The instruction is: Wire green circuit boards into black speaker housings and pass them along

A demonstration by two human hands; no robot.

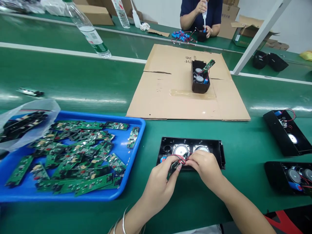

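Note:
A black speaker case [190, 141] with two round silver speakers lies open on the green table. Over its near edge, my left hand [159, 183] pinches a small circuit board [172, 169] beside red and black wires [179, 158]. My right hand [207, 167] is closed at the same wires, its fingertips close to my left ones. What sits exactly between the fingertips is partly hidden. A blue part [163, 159] shows at the case's left end. To the left, a blue tray [136, 156] holds several green circuit boards.
Cardboard [156, 94] lies beyond the case, bearing another open case [200, 87]. Two more cases [280, 136] [273, 177] are at the right. A plastic bag [52, 109] overlaps the tray. A bottle [91, 35] and a white post [260, 35] stand farther back. A person [201, 14] works across the table.

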